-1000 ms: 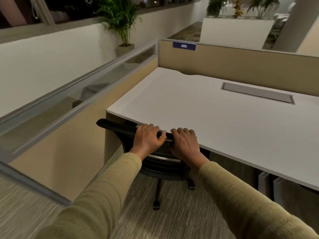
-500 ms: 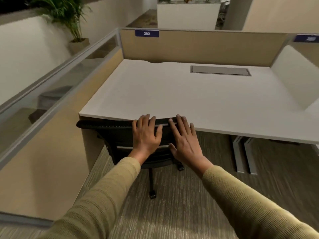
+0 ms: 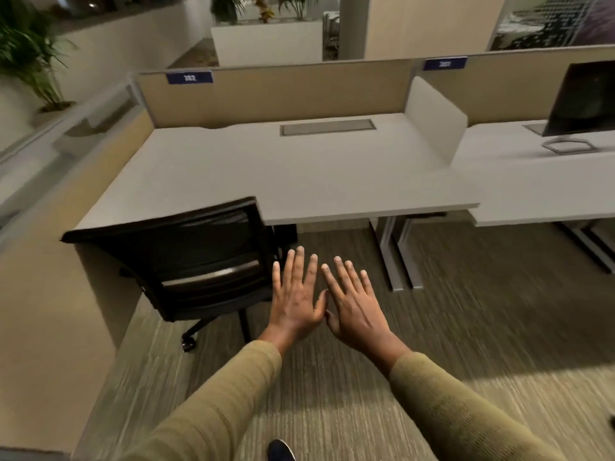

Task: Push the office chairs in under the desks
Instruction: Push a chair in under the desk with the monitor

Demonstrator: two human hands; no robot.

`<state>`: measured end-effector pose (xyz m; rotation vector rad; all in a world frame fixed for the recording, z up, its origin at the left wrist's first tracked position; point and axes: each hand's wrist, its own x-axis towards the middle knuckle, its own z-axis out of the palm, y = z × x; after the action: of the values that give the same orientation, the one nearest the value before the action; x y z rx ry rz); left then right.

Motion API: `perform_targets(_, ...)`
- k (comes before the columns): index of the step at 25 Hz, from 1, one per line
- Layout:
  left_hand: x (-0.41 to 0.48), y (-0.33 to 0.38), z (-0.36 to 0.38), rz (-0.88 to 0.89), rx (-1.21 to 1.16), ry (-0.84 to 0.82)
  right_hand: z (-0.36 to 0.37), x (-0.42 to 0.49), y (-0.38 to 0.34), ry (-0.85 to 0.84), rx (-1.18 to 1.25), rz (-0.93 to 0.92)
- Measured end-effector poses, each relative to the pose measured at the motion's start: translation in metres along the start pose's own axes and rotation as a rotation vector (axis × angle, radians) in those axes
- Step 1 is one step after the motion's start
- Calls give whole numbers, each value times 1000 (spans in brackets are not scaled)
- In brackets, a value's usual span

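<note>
1. Fingers (image 3: 301, 264) of the left hand (image 3: 294, 301) are being held straight and slightly fanned, nothing pinched or gripped; those of the right hand (image 3: 354, 307) are being spread the same way, palms facing down and forward.
2. Both hands are being carried side by side, thumbs nearly touching, in the air just right of the office chair (image 3: 186, 257); no contact with its backrest is being made. This flat, empty pose is being read as a release, since a chair that is already tucked needs no grip.
3. Olive sleeves (image 3: 213, 407) are being extended forward from the bottom edge of the view, and a dark shoe tip (image 3: 281, 451) is being shown between them.
4. The chair is being kept against the left end of the desk (image 3: 299, 174) marked 382, its seat under the top and its mesh back resting at the desk edge beside the beige side panel (image 3: 50, 287). Its wheeled base is being left standing on the carpet (image 3: 466, 327).
5. A neighbouring desk (image 3: 532, 191) with a monitor (image 3: 582, 101) is being shown to the right; no chair is being seen there, so whether another remains cannot be told.
</note>
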<state>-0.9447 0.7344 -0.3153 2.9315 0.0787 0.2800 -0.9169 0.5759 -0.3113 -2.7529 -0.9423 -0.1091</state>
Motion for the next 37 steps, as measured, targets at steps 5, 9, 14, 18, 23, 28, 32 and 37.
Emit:
perform_targets(5, -51, 117, 36, 151, -43, -57, -22, -125, 67, 34, 5, 123)
perform_targets(9, -76, 208, 56, 236, -67, -93, -42, -209, 125, 31, -36, 215)
perform_targets(14, -82, 290, 81, 300, -65, -131, -58, -278, 185, -10, -55, 339)
perform_targets(18, -70, 355, 106, 350, -67, -170, -67, -314, 237, -33, -59, 398)
perform_targets(23, -44, 440, 144, 408, -57, -202, -92, -344, 324, -47, -76, 411)
perform_targets(28, -13, 532, 170, 389, -102, -202, -126, -368, 421, -61, -88, 407)
perform_targets(32, 3, 605, 187, 419, -95, -246, -147, -399, 486, -41, -79, 455)
perform_targets(37, 2, 689, 196, 471, -76, -248, -170, -458, 543, -22, -47, 496)
